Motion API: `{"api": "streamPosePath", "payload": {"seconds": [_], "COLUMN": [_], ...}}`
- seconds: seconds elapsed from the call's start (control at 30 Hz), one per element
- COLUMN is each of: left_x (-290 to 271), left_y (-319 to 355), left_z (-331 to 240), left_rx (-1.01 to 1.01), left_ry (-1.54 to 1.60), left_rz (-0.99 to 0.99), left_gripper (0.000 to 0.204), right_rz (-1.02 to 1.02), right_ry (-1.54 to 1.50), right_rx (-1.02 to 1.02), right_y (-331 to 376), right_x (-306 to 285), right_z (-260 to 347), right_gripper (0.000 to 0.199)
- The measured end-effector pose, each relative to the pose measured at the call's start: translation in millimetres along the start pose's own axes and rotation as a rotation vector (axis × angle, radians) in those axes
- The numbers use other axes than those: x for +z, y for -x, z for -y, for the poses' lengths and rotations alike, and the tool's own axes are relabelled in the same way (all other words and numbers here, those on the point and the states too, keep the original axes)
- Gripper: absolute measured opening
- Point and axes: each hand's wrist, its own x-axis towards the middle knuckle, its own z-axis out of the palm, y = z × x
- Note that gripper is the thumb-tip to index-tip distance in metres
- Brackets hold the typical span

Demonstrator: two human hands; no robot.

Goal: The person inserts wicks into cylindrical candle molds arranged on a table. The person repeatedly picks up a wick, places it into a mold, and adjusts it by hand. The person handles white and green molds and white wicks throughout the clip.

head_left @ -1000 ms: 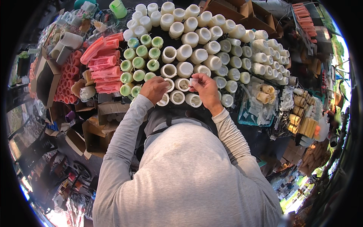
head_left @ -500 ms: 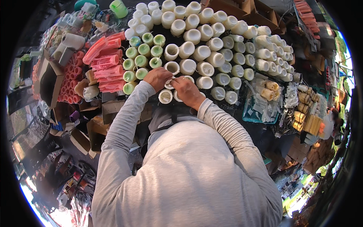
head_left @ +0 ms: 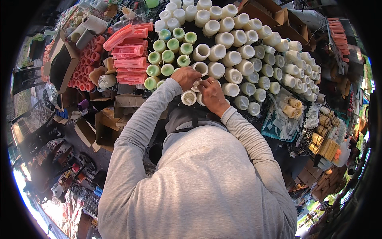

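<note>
Pinching a white candle (head_left: 197,85) between them, left hand (head_left: 185,77) and right hand (head_left: 211,95) curl fingers together (another white candle (head_left: 188,97) just below).

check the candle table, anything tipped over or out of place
Mostly tidy: white candles and green candles stand upright in rows. The pink moulds lie piled on their sides, and the cardboard boxes below sit open and jumbled. Both hands meet at one white candle.
</note>
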Motion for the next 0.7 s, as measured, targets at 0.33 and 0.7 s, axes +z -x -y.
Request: {"api": "streamPosePath", "payload": {"seconds": [0.33, 0.7], "left_x": [-8, -18], "left_y": [2, 29], "left_z": [-10, -29], "left_rx": [0.025, -0.198], "left_ry": [0.015, -0.096], "left_rz": [-0.009, -0.087], "left_gripper": [0.013, 0.018], "right_rz": [0.002, -0.106], "right_ry": [0.114, 0.028], "right_rx": [0.043, 0.198], "right_y": [6, 14], "right_x": [-7, -44], "right_z": [11, 8], "right_gripper": [0.022, 0.02]}}
